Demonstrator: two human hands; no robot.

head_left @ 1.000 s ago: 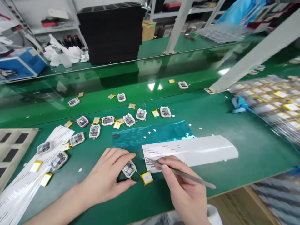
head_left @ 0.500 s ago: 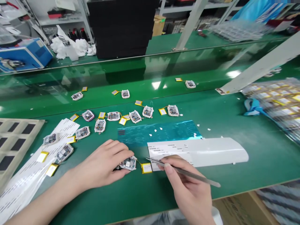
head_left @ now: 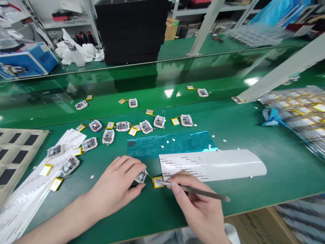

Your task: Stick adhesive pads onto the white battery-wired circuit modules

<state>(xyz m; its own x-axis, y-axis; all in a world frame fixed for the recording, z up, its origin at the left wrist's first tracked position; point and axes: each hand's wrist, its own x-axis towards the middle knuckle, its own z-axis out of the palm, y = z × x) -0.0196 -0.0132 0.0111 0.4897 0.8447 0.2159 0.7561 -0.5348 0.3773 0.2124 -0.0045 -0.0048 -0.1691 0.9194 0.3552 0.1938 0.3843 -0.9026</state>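
Look at the left grip (head_left: pixel 115 189), curled over a small circuit module (head_left: pixel 141 176), fingers on top and thumb below, pinning it to the bench (head_left: pixel 254 193) so it can't skid. A thin wire runs from that module to a flat yellow battery (head_left: pixel 157 183) lying just beside it. Coming in from the other side, the right grip (head_left: pixel 196 206) is closed on a pair of steel tweezers (head_left: pixel 195 191), held like a pencil for fine control, with the tip at the battery, touching or nearly so; hard to tell from here.

Behind the hands, more wired modules (head_left: pixel 146 126) fan out in a loose arc, with a teal film (head_left: pixel 171 144) flecked with white bits and a white printed sheet (head_left: pixel 212 167) close by. A clear bag of batteries (head_left: pixel 291 108) sits off to the right, a beige tray (head_left: pixel 15 152) to the left. Across the glossy green, a tall black stack of trays (head_left: pixel 132 30) stands in front of the shelves (head_left: pixel 63 23).
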